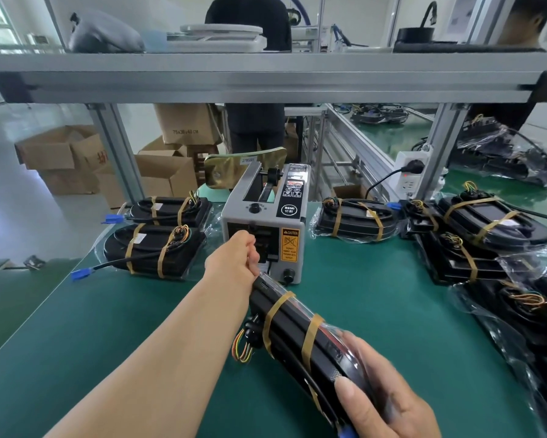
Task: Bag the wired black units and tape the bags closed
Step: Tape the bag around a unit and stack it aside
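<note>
My right hand (382, 396) grips the near end of a black wired unit (300, 330) that lies in a clear bag, banded with tan strips, tilted toward the tape dispenser (265, 222). My left hand (237, 254) reaches to the dispenser's front slot, with its fingers curled at the outlet just above the bag's far end. What the fingers hold is hidden. Coloured wires (242, 349) hang from the unit's left side.
Two bagged units (158, 248) lie on the green mat (376, 311) at the left, one (354, 221) right of the dispenser, and several more (487, 235) are stacked at the right. A power strip (408, 175) stands behind. An aluminium shelf beam (265, 77) runs overhead. Cardboard boxes and people are beyond.
</note>
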Action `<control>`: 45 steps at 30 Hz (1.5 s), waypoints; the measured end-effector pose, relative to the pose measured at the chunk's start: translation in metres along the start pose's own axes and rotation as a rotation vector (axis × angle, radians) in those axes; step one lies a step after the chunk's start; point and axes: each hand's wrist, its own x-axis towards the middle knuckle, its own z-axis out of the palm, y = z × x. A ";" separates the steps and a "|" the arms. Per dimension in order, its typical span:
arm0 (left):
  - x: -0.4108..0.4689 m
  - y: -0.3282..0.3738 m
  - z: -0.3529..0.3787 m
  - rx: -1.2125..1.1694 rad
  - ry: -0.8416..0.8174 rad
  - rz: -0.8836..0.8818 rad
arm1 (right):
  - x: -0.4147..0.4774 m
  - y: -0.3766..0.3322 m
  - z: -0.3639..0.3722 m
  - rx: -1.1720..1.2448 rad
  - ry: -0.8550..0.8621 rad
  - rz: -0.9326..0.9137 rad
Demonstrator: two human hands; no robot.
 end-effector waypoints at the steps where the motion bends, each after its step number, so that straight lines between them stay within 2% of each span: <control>1: -0.002 0.001 0.000 -0.016 -0.002 0.011 | 0.000 0.000 -0.001 0.002 -0.004 0.004; 3: -0.013 0.002 -0.006 -0.022 -0.011 0.077 | 0.000 0.000 -0.001 0.016 -0.007 0.018; 7: -0.059 -0.008 -0.045 0.073 -0.010 0.435 | -0.001 -0.004 -0.001 0.009 0.004 0.017; 9: -0.083 -0.024 -0.063 0.116 -0.069 0.518 | 0.000 -0.010 -0.001 -0.062 -0.003 0.021; 12: -0.097 -0.048 -0.074 0.092 -0.205 0.513 | 0.008 -0.028 -0.004 -0.269 -0.033 0.060; 18: -0.100 -0.049 -0.075 0.058 -0.244 0.497 | 0.065 -0.078 0.024 -0.741 -0.285 -0.042; 20: -0.099 -0.047 -0.074 0.020 -0.264 0.470 | 0.085 -0.083 0.042 -0.814 -0.337 -0.073; 27: -0.093 -0.046 -0.074 -0.093 -0.282 0.403 | 0.119 -0.072 0.072 -0.942 -0.327 -0.196; 32: -0.092 -0.046 -0.077 -0.072 -0.288 0.403 | 0.126 -0.062 0.075 -0.921 -0.294 -0.194; 36: -0.091 -0.042 -0.077 0.006 -0.288 0.416 | 0.127 -0.051 0.071 -0.757 -0.266 -0.033; 40: -0.087 -0.039 -0.075 0.048 -0.280 0.420 | 0.124 -0.048 0.069 -0.711 -0.281 -0.010; 45: -0.085 -0.040 -0.079 0.087 -0.289 0.437 | 0.114 -0.058 0.050 -0.586 -0.406 0.069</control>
